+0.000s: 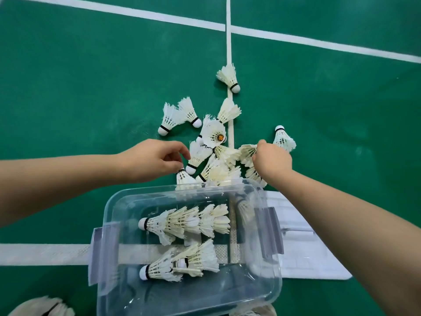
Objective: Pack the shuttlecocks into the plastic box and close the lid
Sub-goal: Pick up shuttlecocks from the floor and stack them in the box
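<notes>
While boxed shuttlecocks (182, 222) lie corks-left | right hand (271, 160) pinches floor shuttlecock (247, 152) | left hand (155, 159) curled, grasp unclear

The plastic box (189, 247) gapes open-topped, half free; shuttlecocks (214, 156) crowd its far rim, perhaps touching.

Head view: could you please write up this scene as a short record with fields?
floor: green court, white lines
box: clear, open, holding two rows of nested shuttlecocks
lid: flat on the floor, right of the box
pile: loose shuttlecocks beyond the box
left hand: fingers curled at the pile's edge; grip unclear
right hand: grips a shuttlecock by its feathers
stage: packing partly done, lid not on
</notes>
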A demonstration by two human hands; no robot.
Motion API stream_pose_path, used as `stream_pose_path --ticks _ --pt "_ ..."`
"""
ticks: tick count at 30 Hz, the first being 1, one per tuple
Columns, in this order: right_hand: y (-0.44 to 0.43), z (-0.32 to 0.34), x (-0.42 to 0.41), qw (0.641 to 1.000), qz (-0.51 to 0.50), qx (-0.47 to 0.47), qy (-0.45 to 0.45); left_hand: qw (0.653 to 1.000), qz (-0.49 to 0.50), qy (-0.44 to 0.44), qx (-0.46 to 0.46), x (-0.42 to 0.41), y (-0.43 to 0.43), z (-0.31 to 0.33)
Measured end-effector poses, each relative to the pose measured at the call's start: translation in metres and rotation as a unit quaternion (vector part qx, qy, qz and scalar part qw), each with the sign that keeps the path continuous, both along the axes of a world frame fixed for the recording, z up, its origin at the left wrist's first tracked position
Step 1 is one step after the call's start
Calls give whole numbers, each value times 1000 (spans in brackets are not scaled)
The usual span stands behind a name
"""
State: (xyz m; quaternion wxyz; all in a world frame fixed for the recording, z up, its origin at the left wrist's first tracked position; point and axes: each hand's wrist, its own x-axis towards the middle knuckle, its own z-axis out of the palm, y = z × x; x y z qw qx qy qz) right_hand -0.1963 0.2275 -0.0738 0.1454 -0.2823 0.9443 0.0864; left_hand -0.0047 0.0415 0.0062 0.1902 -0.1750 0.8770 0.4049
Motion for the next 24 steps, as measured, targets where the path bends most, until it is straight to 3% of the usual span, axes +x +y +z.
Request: stream_pose_path --ticks 6,14,19,24 --pt "11 2 -10 999 -3 -36 22 1000 -4 4 -6 3 -2 0" --pt "14 50 3 967 -76 -241 7 1000 -4 28 -4 4 3 14" --pt "22 102 26 900 -104 -415 -82 997 -11 80 -22 8 18 28" --pt "27 133 66 885 -52 -433 -164 989 -29 133 -50 13 31 41"
